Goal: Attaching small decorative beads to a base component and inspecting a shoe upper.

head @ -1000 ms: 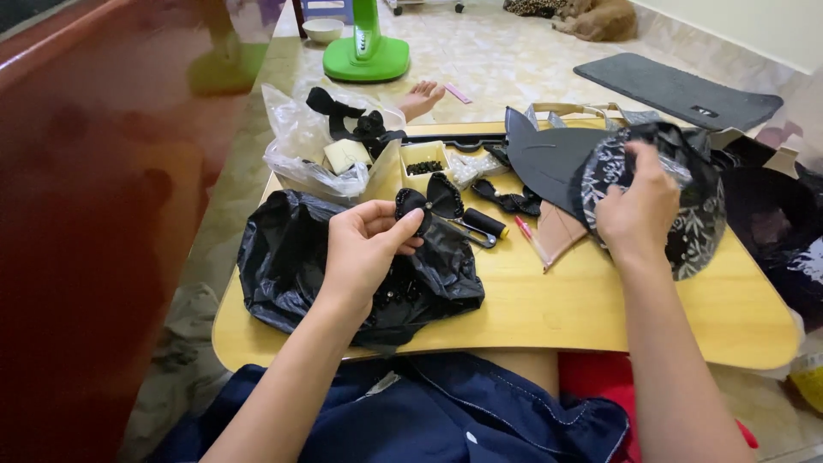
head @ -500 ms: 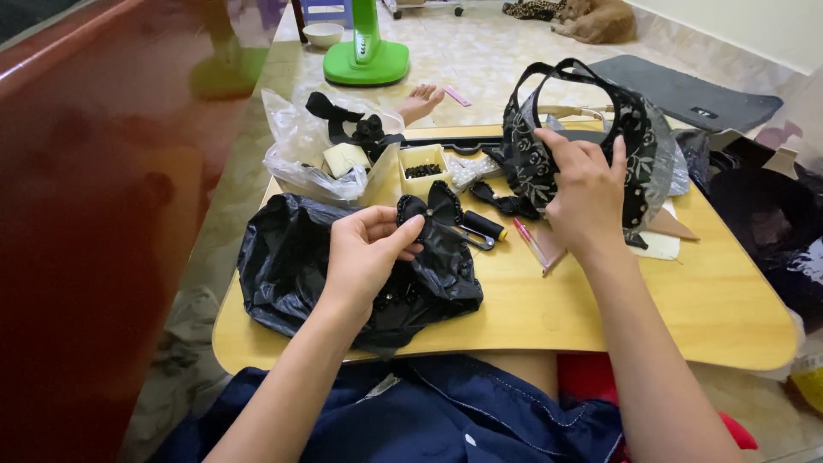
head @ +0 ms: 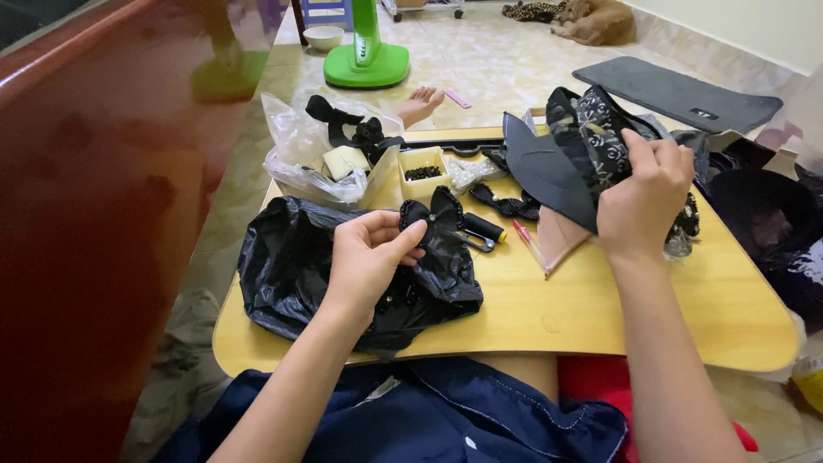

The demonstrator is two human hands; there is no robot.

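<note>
Black fabric throughout: the left hand (head: 370, 257) pinches a small black bow (head: 433, 214) between thumb and fingertips, just above a crumpled black plastic bag (head: 283, 266) lying at the near-left corner of the wooden lap table (head: 600, 317). The right hand (head: 645, 193) is closed around a black patterned fabric piece (head: 591, 137), lifted over the table's far-right part, beside a dark grey cut panel (head: 540, 167). A small tray of black beads (head: 422, 171) and a clear bag of bows (head: 330, 154) sit toward the far-left edge; a pink pen (head: 527, 240) lies mid-table. Judgement: fitting bow to fabric goes best with the bow held flat by its centre knot, the fabric pulled taut, and both brought low over the table so beads cannot roll off.
</note>
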